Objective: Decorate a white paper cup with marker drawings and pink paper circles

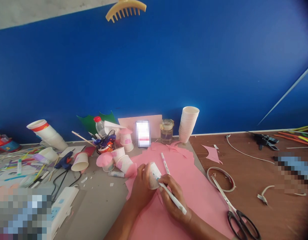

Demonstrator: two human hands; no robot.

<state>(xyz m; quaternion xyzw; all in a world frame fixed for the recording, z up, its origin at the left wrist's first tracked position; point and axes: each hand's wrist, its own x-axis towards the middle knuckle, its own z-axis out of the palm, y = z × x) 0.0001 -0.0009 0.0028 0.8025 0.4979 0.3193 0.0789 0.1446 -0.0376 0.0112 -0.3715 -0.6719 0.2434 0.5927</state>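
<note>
My left hand (141, 183) is wrapped round a white paper cup (155, 171), tilted over the pink paper (191, 196). Between the fingers of my right hand (172, 196) is a white marker (177, 202), its tip at the cup's side. A blue mark shows there, though the fingers hide part of the cup. Just behind my hands, a second marker (165, 163) lies on the pink paper. Left of the cup lie several decorated paper cups (125, 163), some with pink paper tops.
Black-handled scissors (234, 210) and a tape roll (221, 179) lie to the right. Further back stand a lit phone (143, 133), a glass jar (167, 131) and a tall cup stack (189, 124). At left are a glue gun (65, 161) and a power strip (63, 206).
</note>
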